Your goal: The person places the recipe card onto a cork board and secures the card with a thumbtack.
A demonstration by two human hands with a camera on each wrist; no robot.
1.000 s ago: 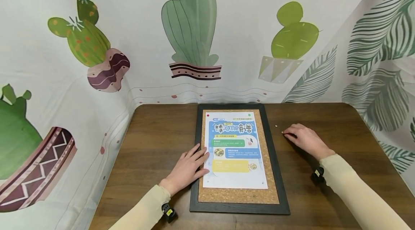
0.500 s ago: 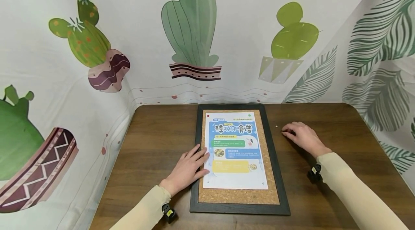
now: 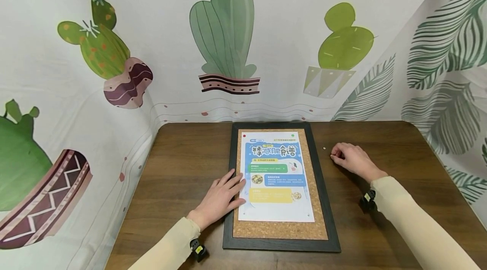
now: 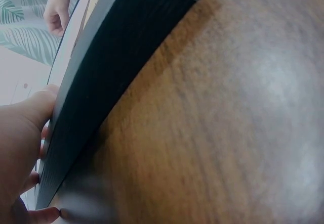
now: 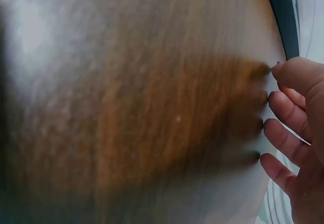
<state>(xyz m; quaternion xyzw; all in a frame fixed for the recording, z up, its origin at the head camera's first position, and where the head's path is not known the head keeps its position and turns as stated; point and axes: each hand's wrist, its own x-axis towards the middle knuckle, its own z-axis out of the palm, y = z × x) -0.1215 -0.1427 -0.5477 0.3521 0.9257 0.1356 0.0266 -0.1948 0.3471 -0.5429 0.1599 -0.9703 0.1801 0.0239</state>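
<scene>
A printed poster (image 3: pixel 274 208) with blue, green and yellow blocks lies on a black-framed cork board (image 3: pixel 279 231). A red thumbtack (image 3: pixel 244 136) and a green thumbtack (image 3: pixel 292 136) sit at its top corners; small marks show at the lower corners. My left hand (image 3: pixel 218 199) rests spread over the board's left frame edge, fingertips on the poster. To the right of the board, my right hand (image 3: pixel 353 160) is low at the table with thumb and index finger together, pinching what seems a tiny thumbtack (image 5: pixel 278 62), mostly hidden. A pale thumbtack (image 3: pixel 324 148) lies just left of those fingers.
The brown wooden table (image 3: pixel 182 151) carries the board at its middle. Behind and to the left hangs a white cloth (image 3: pixel 283 50) printed with cacti and leaves. Black wrist cameras (image 3: pixel 198 249) are strapped at both cuffs.
The small pale thing at my right fingertips a second ago is now covered by the fingers, which have curled in more. The right wrist has shifted slightly left. My left hand stays put.
</scene>
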